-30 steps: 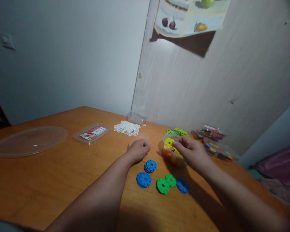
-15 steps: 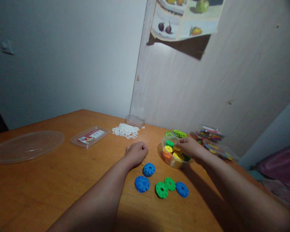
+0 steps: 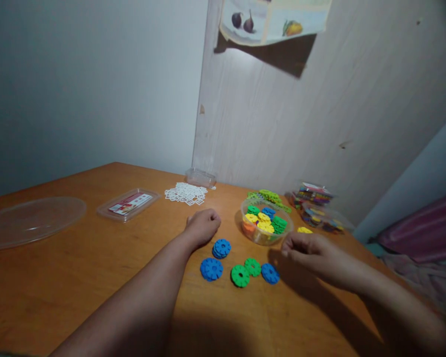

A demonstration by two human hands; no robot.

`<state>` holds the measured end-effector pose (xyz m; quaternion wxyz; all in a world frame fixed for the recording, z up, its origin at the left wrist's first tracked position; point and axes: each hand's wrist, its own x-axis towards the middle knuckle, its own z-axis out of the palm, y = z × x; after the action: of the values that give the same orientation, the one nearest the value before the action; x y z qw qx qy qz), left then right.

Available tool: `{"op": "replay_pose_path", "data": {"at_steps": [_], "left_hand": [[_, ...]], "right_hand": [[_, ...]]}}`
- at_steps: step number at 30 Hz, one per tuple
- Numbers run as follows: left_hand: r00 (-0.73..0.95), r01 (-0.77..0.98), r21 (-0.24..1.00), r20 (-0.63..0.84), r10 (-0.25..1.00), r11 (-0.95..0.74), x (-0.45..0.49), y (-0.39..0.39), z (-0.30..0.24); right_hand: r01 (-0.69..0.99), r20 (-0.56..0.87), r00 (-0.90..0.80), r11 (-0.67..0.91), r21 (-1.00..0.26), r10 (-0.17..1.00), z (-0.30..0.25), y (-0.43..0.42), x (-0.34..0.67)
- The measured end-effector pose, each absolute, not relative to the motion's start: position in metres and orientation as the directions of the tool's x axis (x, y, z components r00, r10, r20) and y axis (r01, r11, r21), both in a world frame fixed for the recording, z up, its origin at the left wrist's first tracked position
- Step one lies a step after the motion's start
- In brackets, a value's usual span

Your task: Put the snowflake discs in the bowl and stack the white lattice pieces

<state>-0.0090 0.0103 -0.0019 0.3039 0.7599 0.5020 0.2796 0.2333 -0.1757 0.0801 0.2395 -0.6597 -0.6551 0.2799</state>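
My left hand [image 3: 203, 227] rests on the table as a closed fist, with nothing visible in it. Just in front of it lie a stack of blue notched discs [image 3: 222, 248] and another overlapping blue group [image 3: 211, 269]. My right hand [image 3: 306, 252] hovers beside a clear round bowl [image 3: 245, 229], its fingers curled together; what they hold, if anything, is hidden. Yellow discs [image 3: 265, 227], green discs [image 3: 279, 225] and some blue and orange ones fill the bowl. Two green discs [image 3: 240, 276] and a blue disc [image 3: 270, 273] lie on the near table.
White lattice pieces [image 3: 186, 193] lie in a pile before a clear box [image 3: 200, 177]. Two clear lids, one rectangular [image 3: 129, 205] and one oval [image 3: 33, 221], lie left. Lime-green pieces [image 3: 269, 197] sit behind the bowl, packed containers [image 3: 314, 196] farther right, a yellow piece [image 3: 305, 230] nearby.
My right hand has come out of the bowl and moved right and nearer to me. The left fist stays in place on the table. The camera view has shifted slightly.
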Motion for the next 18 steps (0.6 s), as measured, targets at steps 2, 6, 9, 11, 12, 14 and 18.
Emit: {"op": "replay_pose_path", "data": {"at_steps": [2,6,9,11,12,14,18], "left_hand": [[0.344,0.592,0.74,0.125,0.931,-0.319,-0.009,0.012,-0.004],[0.352,0.581,0.744,0.136,0.926,-0.33,-0.01,0.014,-0.007],[0.351,0.573,0.756,0.124,0.928,-0.318,-0.01,0.015,-0.007],[0.349,0.576,0.755,0.118,0.93,-0.312,-0.01,0.015,-0.007],[0.349,0.579,0.753,0.118,0.93,-0.313,-0.01,0.016,-0.007],[0.352,0.582,0.749,0.121,0.928,-0.318,-0.01,0.016,-0.007],[0.353,0.587,0.744,0.121,0.928,-0.32,-0.01,0.016,-0.007]], "right_hand": [[0.774,-0.12,-0.007,-0.071,-0.629,0.993,0.068,-0.185,0.226],[0.858,-0.101,0.009,-0.06,-0.51,0.995,0.052,-0.19,0.217],[0.891,-0.081,0.002,-0.039,-0.453,0.997,0.047,-0.19,0.214],[0.901,-0.074,0.008,-0.04,-0.433,0.997,0.046,-0.19,0.212],[0.902,-0.072,0.011,-0.04,-0.43,0.997,0.046,-0.19,0.212],[0.899,-0.069,0.009,-0.039,-0.436,0.998,0.048,-0.192,0.211],[0.864,-0.054,0.012,-0.037,-0.502,0.998,0.058,-0.195,0.215]]}}
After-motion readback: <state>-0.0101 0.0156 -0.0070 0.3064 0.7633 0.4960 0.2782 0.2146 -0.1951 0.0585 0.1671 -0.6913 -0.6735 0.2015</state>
